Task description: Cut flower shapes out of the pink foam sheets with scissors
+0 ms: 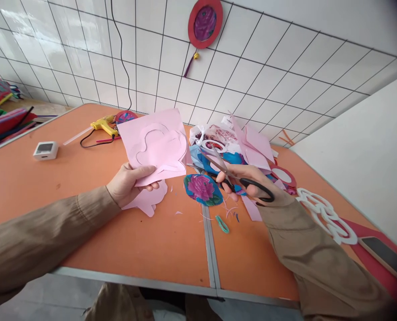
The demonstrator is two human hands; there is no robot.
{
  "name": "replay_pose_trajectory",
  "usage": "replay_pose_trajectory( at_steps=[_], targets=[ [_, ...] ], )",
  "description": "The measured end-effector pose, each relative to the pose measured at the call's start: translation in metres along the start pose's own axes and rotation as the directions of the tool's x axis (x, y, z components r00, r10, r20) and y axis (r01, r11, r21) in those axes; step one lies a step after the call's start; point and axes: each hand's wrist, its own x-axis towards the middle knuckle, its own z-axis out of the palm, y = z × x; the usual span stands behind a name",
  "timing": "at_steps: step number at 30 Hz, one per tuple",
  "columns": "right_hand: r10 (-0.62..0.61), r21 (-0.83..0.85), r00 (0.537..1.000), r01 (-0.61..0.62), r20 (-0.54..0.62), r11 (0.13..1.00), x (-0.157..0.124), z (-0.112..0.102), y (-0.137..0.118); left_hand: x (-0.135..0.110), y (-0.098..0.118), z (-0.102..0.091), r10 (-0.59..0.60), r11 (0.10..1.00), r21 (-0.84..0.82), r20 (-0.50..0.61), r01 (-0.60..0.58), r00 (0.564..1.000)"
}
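My left hand (pixel 134 178) grips a pink sheet (pixel 138 133) by its lower edge, thumb on top. Against the sheet lies a pink cut-out with curved edges (pixel 167 149), pinned by the same thumb. To the right, my right hand (pixel 241 176) is closed on a pair of scissors (pixel 222 168) with black handles, its blades apart and pointing up-left, away from the sheet. Below the sheet, another pink cut-out (pixel 148 201) rests on the table. Between the hands lies a blue fabric piece with a pink flower (pixel 203 189).
A yellow glue gun (pixel 105 126) and a white box-shaped device (pixel 45 150) sit at left on the orange table (pixel 134 249). Bags, fabric and folded pink sheets (pixel 255 142) pile up at the back. A green clip (pixel 222 224), white rings (pixel 325 214) and a phone (pixel 386 254) lie rightward.
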Motion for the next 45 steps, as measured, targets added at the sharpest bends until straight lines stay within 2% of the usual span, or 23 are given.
replay_pose_trajectory(
  at_steps=[4, 8, 13, 20, 32, 37, 45],
  targets=[
    [0.053, 0.002, 0.997, -0.053, 0.051, 0.999, 0.003, 0.0, 0.004, -0.001, -0.001, 0.0, -0.014, 1.0, -0.008, 0.018, 0.014, 1.0],
    [0.032, 0.054, 0.997, -0.036, 0.068, 0.998, 0.007, 0.008, 0.006, -0.003, -0.004, 0.001, -0.057, 0.998, 0.009, 0.083, 0.056, 0.995],
    [-0.036, 0.059, 0.998, 0.038, -0.044, 0.997, 0.01, 0.03, 0.003, -0.008, -0.009, 0.005, -0.106, 0.994, 0.034, 0.142, 0.102, 0.984],
    [-0.123, 0.074, 0.983, 0.134, -0.133, 0.988, 0.009, 0.047, 0.008, -0.013, -0.01, 0.011, -0.166, 0.985, 0.07, 0.14, 0.157, 0.976],
    [-0.088, 0.046, 0.972, 0.1, -0.218, 0.994, 0.011, 0.052, 0.0, -0.016, -0.009, 0.014, -0.206, 0.975, 0.104, 0.121, 0.194, 0.971],
    [-0.098, 0.029, 0.974, 0.106, -0.203, 0.994, 0.01, 0.049, 0.0, -0.014, -0.009, 0.014, -0.209, 0.975, 0.099, 0.129, 0.198, 0.969],
    [-0.006, 0.009, 0.988, 0.008, -0.155, 1.0, 0.006, 0.041, -0.008, -0.013, -0.009, 0.01, -0.193, 0.979, 0.098, 0.16, 0.179, 0.968]
  ],
)
